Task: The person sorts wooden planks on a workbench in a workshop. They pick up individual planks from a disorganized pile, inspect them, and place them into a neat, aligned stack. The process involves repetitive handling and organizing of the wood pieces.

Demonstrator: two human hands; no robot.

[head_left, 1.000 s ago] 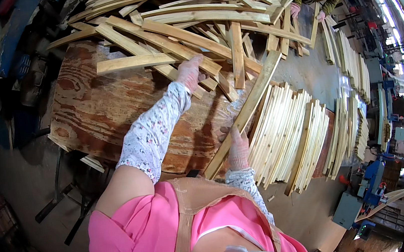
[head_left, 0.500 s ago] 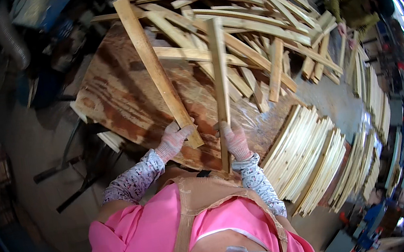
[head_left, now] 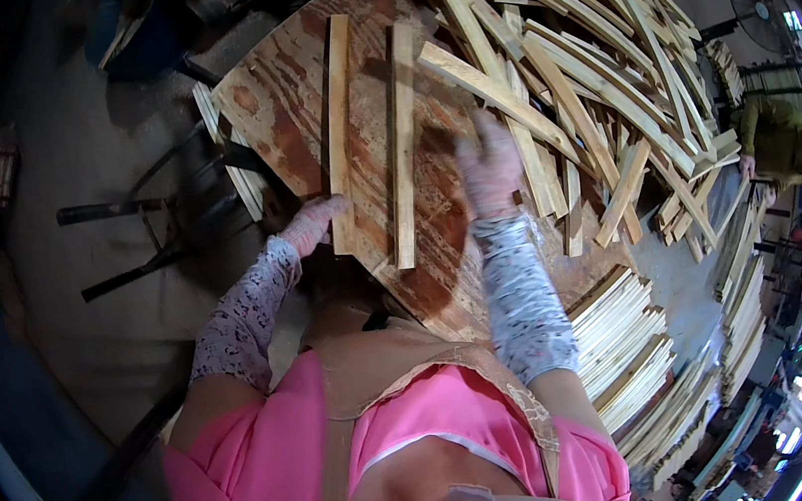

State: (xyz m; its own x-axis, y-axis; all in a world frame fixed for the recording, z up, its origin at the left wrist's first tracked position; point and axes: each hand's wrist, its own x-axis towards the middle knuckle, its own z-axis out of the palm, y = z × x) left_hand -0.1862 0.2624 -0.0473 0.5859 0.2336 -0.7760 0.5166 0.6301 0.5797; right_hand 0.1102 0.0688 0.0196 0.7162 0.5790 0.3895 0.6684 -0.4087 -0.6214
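Note:
A brown plywood tabletop [head_left: 289, 114] carries two pale wooden slats lying side by side. My left hand [head_left: 313, 223], in a pink glove, grips the near end of the left slat [head_left: 341, 128] at the table's edge. The right slat [head_left: 406, 150] lies loose just beside it. My right hand [head_left: 489, 165], gloved and blurred, hovers with fingers spread over the edge of a big heap of slats [head_left: 578, 58] and holds nothing.
Neat stacks of slats [head_left: 633, 342] stand to my right below the table. Another person in a green top [head_left: 776, 136] works at the far right. A metal stand [head_left: 158, 230] sits on the floor to the left. A fan [head_left: 753, 2] stands at the back.
Both slats I held upright now lie flat on the table. My right hand let go of its slat and moved toward the heap; my left stays on the other slat.

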